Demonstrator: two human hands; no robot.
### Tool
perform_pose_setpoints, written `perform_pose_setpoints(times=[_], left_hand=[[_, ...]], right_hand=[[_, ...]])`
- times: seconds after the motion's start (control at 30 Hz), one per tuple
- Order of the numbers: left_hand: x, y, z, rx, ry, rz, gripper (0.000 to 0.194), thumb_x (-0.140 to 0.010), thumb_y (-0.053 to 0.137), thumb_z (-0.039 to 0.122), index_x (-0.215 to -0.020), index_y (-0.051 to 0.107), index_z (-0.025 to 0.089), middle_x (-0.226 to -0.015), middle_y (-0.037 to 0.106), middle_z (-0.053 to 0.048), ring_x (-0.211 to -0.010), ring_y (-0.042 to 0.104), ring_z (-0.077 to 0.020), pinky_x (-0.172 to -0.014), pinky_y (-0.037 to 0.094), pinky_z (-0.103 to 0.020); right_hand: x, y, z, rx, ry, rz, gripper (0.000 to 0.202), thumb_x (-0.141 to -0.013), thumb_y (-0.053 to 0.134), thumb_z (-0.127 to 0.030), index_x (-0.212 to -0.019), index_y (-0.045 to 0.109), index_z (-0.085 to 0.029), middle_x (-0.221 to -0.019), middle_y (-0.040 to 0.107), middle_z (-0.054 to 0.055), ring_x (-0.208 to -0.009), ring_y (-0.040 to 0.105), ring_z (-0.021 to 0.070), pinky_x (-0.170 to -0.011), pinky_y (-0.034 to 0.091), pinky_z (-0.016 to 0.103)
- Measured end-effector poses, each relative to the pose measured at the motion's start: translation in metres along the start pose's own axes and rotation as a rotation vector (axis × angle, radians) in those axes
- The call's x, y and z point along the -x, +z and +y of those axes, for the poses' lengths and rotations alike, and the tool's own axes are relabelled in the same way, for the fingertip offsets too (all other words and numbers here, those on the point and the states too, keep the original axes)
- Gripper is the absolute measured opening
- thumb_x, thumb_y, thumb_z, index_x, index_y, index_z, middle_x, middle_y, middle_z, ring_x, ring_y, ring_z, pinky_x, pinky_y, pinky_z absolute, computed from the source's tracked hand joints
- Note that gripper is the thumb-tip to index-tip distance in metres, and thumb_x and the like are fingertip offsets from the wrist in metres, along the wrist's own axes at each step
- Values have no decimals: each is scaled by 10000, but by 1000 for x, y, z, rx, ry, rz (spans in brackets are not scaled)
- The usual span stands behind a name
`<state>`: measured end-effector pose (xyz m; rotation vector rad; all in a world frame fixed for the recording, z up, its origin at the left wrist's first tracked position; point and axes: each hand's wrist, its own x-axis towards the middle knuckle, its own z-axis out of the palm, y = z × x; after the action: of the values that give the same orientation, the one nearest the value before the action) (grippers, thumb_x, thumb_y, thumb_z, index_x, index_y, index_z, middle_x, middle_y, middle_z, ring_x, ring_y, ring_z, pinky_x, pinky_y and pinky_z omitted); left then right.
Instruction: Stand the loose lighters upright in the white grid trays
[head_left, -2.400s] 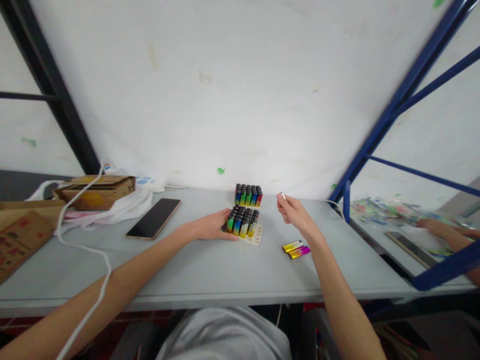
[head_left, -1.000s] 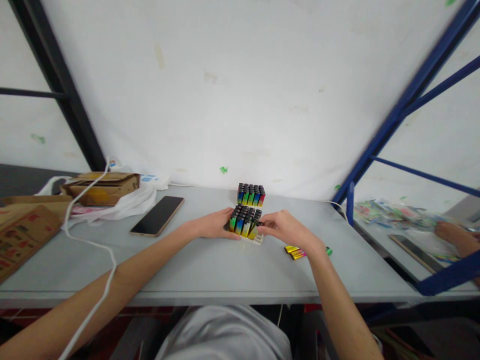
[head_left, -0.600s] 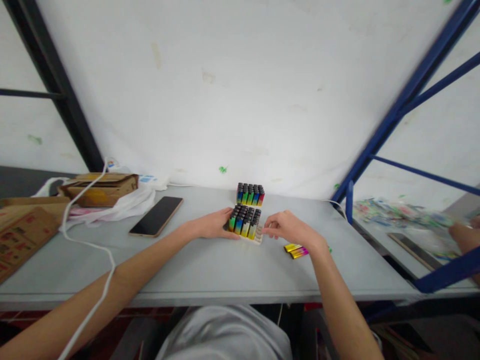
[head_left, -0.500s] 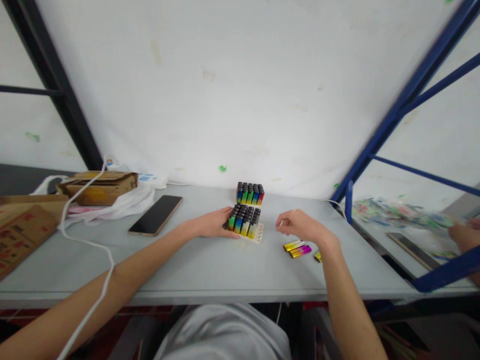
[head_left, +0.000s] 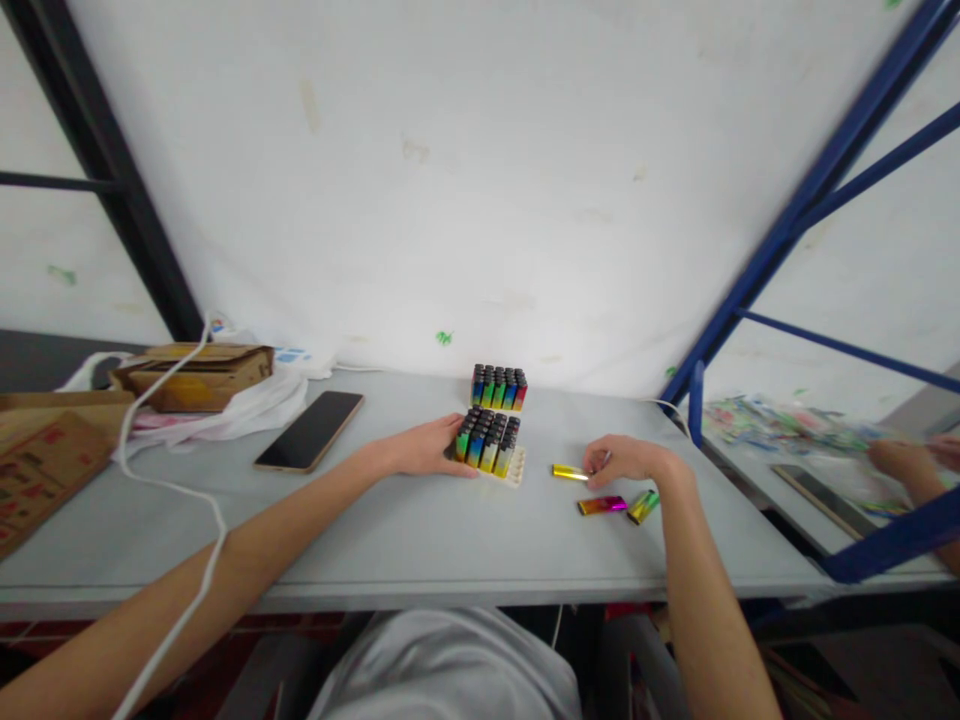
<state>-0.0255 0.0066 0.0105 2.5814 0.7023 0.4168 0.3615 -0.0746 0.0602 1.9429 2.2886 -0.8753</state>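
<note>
Several upright lighters with black tops (head_left: 487, 440) stand packed in a white tray (head_left: 517, 468), whose right-hand holes show bare. My left hand (head_left: 439, 447) is closed round the left side of this group. My right hand (head_left: 604, 462) pinches one end of a shiny yellow lighter (head_left: 568, 472), which points left just above or on the table. Nearer me lie an orange and magenta lighter (head_left: 601, 506) and a yellow-green one (head_left: 643, 507). Behind the tray stands a second block of upright lighters (head_left: 499, 388).
A phone (head_left: 311, 430) lies on the grey table (head_left: 420, 545) to the left, beside cardboard boxes (head_left: 199, 378), plastic bags and a white cable (head_left: 217, 510). A blue metal frame (head_left: 750, 270) rises at the right; beyond it show another person's hands (head_left: 904, 462).
My right hand has moved right and down and taken hold of a yellow lighter, which has shifted left. The yellow-green lighter now shows more fully. My left hand stays put.
</note>
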Motion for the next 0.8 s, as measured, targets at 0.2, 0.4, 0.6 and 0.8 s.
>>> perform_pose_setpoints(times=[0.2,0.4,0.6,0.8], left_hand=[[0,1,0,-11,4,5,786,-856,728,612,-1452,502,153,-1410,573,-130,-1297,557,-321,-1201,379,-416],[0,1,-1,-2,-1,10,783,-839,738,630,-1450,518,192,-1420,576,-119,-1304,563,-311,-1204,382,-413],[0,0,0,22,12,9,796,-837,745,620,-1471,510,200,-1453,563,-121,-1342,542,-327,-1213,369,-422],[-1,0,0,23,9,-2,816,-840,749,600,-1485,491,172,-1456,551,-149,-1353,531,-338,-1221,358,-441]], right_hand=[[-7,-1,0,-322,-230,201,369,-759,760,-502,-922,689,-179,-852,733,45,-818,664,214,-776,518,328],[-9,3,-34,-768,-449,413,334,-791,818,-465,-974,693,-215,-1028,757,78,-1008,682,246,-938,513,412],[-6,12,-84,-1201,-493,444,331,-819,820,-466,-990,656,-234,-824,695,-4,-779,675,162,-814,551,340],[-17,27,-111,-1107,-400,395,420,-850,715,-624,-993,553,-265,-638,513,-86,-429,323,59,-408,234,193]])
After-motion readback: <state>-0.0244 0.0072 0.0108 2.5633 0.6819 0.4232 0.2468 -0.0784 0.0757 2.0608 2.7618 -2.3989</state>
